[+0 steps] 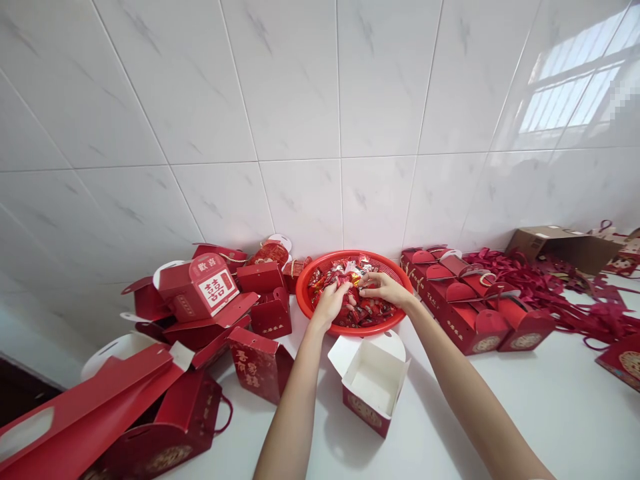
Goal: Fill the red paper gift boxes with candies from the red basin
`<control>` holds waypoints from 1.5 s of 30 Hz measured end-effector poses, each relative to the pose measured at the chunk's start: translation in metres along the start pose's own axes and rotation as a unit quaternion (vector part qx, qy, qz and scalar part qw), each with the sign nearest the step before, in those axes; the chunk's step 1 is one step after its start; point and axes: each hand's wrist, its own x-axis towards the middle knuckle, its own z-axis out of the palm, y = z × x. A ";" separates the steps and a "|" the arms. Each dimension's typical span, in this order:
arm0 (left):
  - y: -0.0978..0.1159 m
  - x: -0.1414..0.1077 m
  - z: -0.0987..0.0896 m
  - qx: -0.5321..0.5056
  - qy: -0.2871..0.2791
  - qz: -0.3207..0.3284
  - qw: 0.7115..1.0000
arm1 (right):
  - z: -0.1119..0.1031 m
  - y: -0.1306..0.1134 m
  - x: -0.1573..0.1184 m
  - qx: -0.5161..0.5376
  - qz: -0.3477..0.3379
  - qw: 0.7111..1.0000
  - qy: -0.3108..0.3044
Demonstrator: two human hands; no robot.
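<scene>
A red plastic basket [354, 331] full of wrapped candies [370, 310] stands against the wall, and both my hands are over it. My left hand [331, 303] has its fingers curled round red-wrapped candies [345, 280]. Close beside it, my right hand [383, 288] reaches in from the right with thumb and fingers apart, at the candies; its fingertips partly blend with the wrappers. Between my forearms a red gift box [367, 408] sits with its lid flaps up, showing a bare white inside.
Red gift boxes [210, 300] are piled at the left, some tipped or unfolded. A row of closed boxes [465, 313] stands right of the basket. Dark red ribbons [545, 287] and a brown cardboard box [555, 243] lie farther right on the white table [500, 400]. A tiled wall [300, 120] rises behind.
</scene>
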 end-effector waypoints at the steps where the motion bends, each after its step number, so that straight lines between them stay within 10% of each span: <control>1: -0.001 0.000 0.000 0.001 -0.002 0.005 1.000 | 0.000 0.000 0.000 0.002 0.005 1.000 -0.009; 40: -0.005 0.001 -0.002 -0.027 0.021 0.071 0.997 | 0.002 -0.011 -0.008 0.085 -0.056 0.995 0.012; 45: -0.001 -0.001 -0.001 -0.050 0.034 0.063 0.996 | 0.001 -0.012 -0.007 0.006 -0.081 0.979 0.188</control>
